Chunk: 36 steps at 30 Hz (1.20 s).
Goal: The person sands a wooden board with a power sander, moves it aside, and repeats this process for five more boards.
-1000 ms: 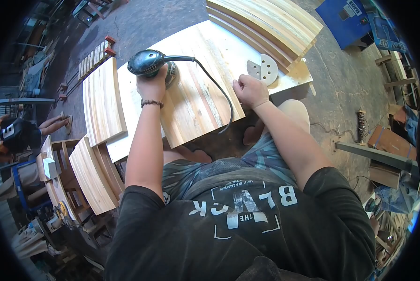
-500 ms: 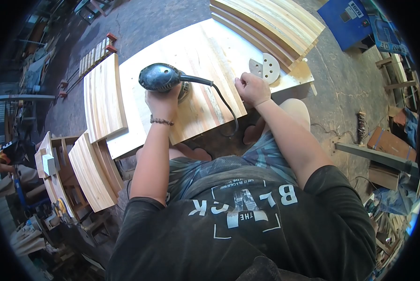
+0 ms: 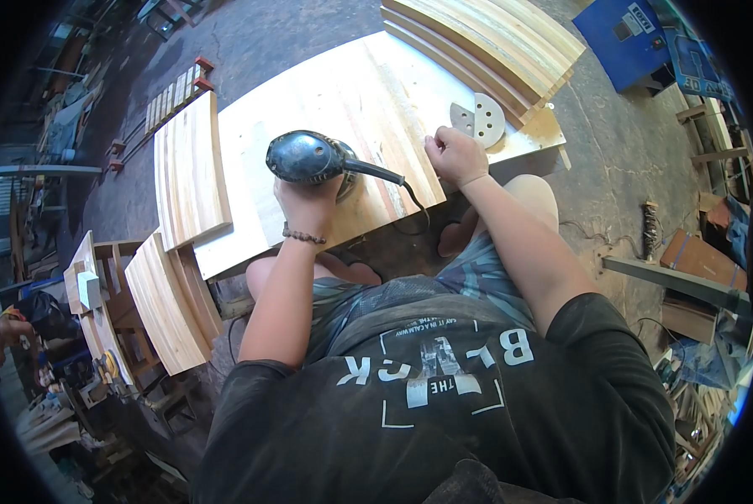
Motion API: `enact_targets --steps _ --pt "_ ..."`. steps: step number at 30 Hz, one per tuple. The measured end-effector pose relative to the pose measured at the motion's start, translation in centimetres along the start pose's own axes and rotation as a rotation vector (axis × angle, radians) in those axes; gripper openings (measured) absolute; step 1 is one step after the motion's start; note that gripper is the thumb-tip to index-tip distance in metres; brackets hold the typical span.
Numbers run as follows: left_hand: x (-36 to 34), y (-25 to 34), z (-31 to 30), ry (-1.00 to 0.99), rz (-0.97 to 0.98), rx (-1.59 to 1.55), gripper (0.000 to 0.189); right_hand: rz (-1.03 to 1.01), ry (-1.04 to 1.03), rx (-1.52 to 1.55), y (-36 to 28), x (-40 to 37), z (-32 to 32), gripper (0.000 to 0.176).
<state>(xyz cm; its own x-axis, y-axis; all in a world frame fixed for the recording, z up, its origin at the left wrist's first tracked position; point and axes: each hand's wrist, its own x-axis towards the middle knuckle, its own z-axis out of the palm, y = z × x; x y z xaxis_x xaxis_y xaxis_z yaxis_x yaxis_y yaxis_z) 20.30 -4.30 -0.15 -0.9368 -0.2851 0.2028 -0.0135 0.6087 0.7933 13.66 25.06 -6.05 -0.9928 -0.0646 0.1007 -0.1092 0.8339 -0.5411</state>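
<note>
Over wooden panel (image 3: pixel 368 109), left hand (image 3: pixel 306 204) clamped round sander (image 3: pixel 307 156); right hand (image 3: pixel 458 157) curled into fist by panel's edge.

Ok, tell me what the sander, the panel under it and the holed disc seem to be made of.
Sander: probably hard plastic, dark and glossy, judging by its bright highlights.
Panel: wood, apparently bare, with pale and reddish strips showing.
Holed disc: possibly sandpaper, pale and matte; it looks thin, but any grit is too small to see.

- My left hand (image 3: pixel 308 203) holds the sander (image 3: pixel 304 157) upon the wooden panel (image 3: pixel 375 109).
- My right hand (image 3: pixel 458 156) is curled (almost a fist) near the perforated disc (image 3: pixel 489 124).
</note>
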Motion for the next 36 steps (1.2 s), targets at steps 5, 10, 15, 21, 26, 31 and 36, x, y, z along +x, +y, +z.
enact_targets --steps 5,10,15,21,26,31,36 --pt "-0.9 0.0 -0.5 -0.055 0.001 0.08 0.037 0.009 -0.005 0.007 -0.1 0.0 -0.2 0.033" --pt "-1.8 0.3 -0.7 -0.081 0.034 0.11 0.037 -0.007 0.007 0.0 0.0 0.0 -0.1 0.033" --pt "-2.6 0.5 -0.8 -0.095 0.085 0.185 0.039 -0.013 0.006 0.001 0.1 0.1 -0.1 0.032" --pt "-3.4 0.0 -0.1 -0.036 0.173 0.167 0.03 -0.007 -0.005 0.004 0.0 0.1 -0.1 0.033" --pt "-4.5 -0.9 -0.2 -0.064 0.239 0.268 0.032 -0.017 0.006 0.009 0.0 0.0 -0.2 0.034" --pt "-5.5 -0.5 -1.1 -0.131 0.205 0.212 0.038 -0.02 0.005 0.008 0.1 0.1 0.0 0.034" --pt "-6.3 -0.7 -1.3 -0.164 0.217 0.25 0.043 -0.015 0.006 0.009 -0.1 0.1 -0.1 0.034"
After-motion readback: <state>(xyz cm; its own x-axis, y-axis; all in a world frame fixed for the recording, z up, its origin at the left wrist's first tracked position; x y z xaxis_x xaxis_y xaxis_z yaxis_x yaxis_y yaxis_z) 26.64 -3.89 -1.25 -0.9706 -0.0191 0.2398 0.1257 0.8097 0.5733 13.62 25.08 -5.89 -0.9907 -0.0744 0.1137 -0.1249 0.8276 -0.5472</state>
